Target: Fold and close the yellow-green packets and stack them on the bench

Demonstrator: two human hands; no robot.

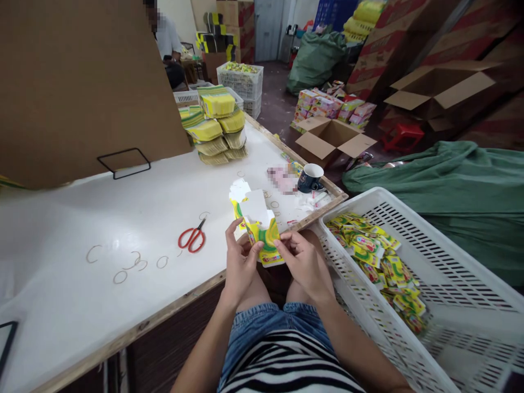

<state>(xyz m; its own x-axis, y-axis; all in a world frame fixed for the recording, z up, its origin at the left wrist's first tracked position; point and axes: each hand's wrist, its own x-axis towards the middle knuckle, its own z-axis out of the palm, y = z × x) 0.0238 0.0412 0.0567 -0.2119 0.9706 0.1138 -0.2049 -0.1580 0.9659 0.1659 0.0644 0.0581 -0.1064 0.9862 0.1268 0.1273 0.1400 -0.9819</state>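
Observation:
A small yellow and green printed carton point(268, 236) is held over the table's front edge, its white inner flaps standing up. My left hand point(240, 256) is closed on its left side, thumb on the front panel. At the right side, my right hand point(301, 254) pinches the carton's lower edge between thumb and fingers. Just behind it on the table lies another carton piece point(238, 192) with its white inside showing. Red-handled scissors point(192, 238) rest on the table to the left of my left hand.
Stacks of flat yellow cartons point(221, 131) stand at the table's far end. A dark mug point(310, 178) is near the right corner. Several rubber bands point(120, 277) lie on the white table point(73, 218). At my right, a white crate point(409, 218) holds yellow packets point(374, 251). A person point(170, 41) sits beyond.

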